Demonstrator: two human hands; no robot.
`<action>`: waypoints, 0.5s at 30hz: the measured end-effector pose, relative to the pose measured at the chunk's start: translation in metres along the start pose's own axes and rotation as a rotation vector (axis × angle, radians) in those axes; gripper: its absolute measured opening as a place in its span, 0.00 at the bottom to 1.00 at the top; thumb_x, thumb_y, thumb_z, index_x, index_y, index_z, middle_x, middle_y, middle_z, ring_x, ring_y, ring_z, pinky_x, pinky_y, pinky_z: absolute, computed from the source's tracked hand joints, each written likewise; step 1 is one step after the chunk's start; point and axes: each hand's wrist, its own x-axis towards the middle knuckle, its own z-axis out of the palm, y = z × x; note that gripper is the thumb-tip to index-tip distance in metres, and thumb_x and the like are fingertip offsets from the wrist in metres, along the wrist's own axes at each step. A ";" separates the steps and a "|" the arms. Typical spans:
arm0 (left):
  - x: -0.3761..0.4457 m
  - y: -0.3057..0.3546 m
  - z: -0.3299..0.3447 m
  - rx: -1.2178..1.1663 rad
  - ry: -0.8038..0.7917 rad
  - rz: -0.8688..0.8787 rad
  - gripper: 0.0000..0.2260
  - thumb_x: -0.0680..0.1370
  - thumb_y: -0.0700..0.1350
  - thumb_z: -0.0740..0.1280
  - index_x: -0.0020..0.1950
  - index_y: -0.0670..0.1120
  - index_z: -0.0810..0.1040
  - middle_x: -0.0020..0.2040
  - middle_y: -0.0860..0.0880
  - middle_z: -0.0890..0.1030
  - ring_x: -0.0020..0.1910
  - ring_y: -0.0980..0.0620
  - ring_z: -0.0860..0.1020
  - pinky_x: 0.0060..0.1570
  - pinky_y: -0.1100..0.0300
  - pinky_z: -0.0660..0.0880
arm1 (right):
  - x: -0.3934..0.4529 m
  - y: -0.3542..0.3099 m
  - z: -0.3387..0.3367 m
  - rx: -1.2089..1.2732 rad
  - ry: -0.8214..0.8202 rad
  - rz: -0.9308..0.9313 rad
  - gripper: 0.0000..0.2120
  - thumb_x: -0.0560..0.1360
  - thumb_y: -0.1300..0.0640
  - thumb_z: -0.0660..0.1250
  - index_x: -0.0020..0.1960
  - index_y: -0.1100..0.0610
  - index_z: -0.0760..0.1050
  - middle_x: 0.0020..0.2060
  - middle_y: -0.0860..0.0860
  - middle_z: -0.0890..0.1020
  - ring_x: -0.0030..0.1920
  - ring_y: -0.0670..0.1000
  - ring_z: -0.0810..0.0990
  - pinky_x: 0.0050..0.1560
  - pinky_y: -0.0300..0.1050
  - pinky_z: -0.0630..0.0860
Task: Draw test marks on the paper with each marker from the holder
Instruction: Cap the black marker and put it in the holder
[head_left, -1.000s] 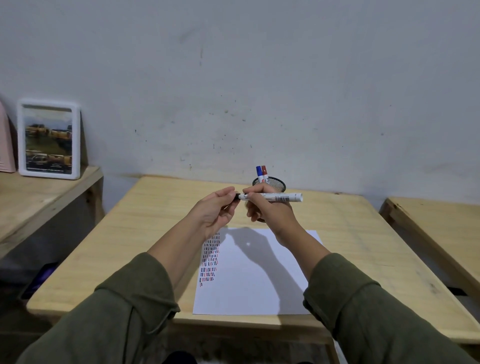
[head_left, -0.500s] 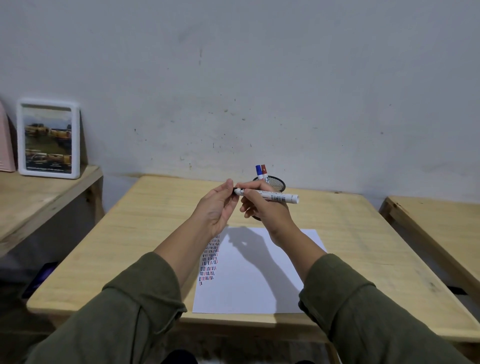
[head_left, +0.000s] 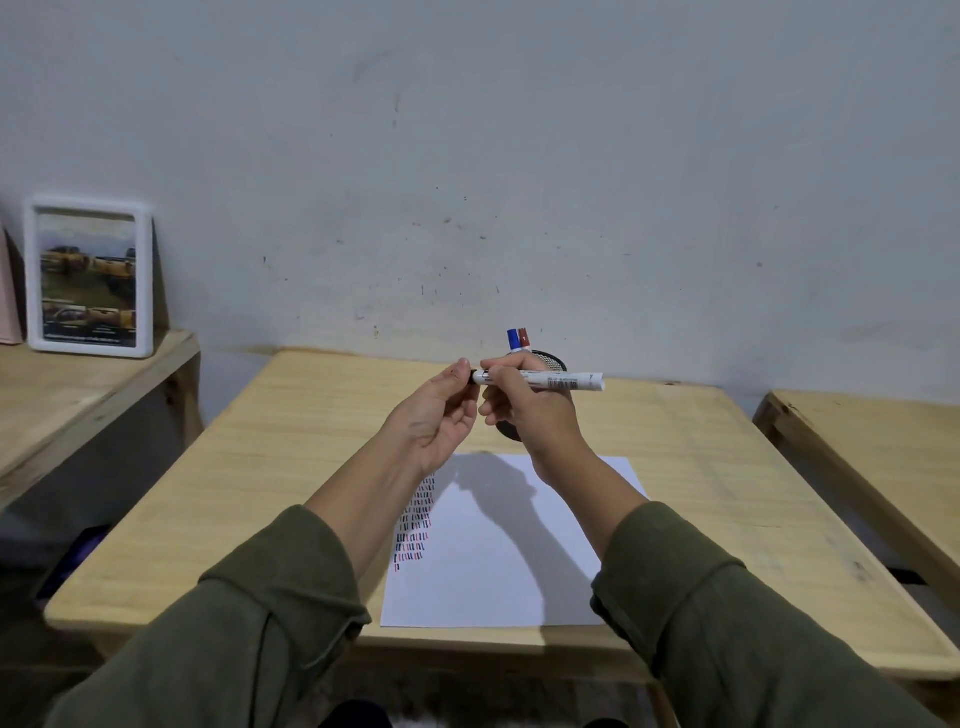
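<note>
The fingers (head_left: 511, 375) of the right hand (head_left: 535, 415) are closed around the barrel of a white marker (head_left: 558, 381), which lies level in the air, its dark end toward the left. There the left hand (head_left: 434, 421) pinches this dark end, probably the cap, between thumb and fingers, so I judge the cap is being pulled off or pushed on; which of the two I cannot tell. Both hands are raised above the far edge of the paper (head_left: 509, 566), which lies flat on the desk (head_left: 291, 441) with rows of short marks along its left side. Behind the hands stands the mesh holder (head_left: 550, 358), with a blue marker (head_left: 513, 339) and a red marker (head_left: 525, 336) upright inside.
</note>
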 end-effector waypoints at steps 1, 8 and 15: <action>0.001 -0.001 -0.001 0.002 0.001 0.006 0.03 0.77 0.42 0.64 0.45 0.44 0.76 0.40 0.48 0.77 0.42 0.56 0.75 0.42 0.67 0.73 | -0.001 0.001 -0.001 -0.017 -0.016 0.004 0.06 0.74 0.64 0.64 0.41 0.58 0.78 0.27 0.46 0.80 0.28 0.47 0.76 0.31 0.40 0.74; 0.017 0.006 -0.002 0.028 0.144 0.115 0.05 0.78 0.38 0.62 0.46 0.47 0.74 0.42 0.49 0.79 0.39 0.57 0.76 0.35 0.68 0.75 | 0.001 -0.002 -0.012 0.038 -0.197 0.096 0.07 0.73 0.60 0.67 0.49 0.53 0.80 0.37 0.49 0.82 0.35 0.47 0.80 0.39 0.39 0.77; 0.036 0.027 0.006 0.004 0.082 0.131 0.05 0.78 0.35 0.61 0.47 0.43 0.74 0.42 0.47 0.80 0.33 0.58 0.79 0.32 0.69 0.77 | 0.018 -0.013 -0.028 0.181 -0.131 0.171 0.10 0.76 0.57 0.62 0.50 0.60 0.81 0.41 0.58 0.81 0.35 0.52 0.80 0.38 0.40 0.77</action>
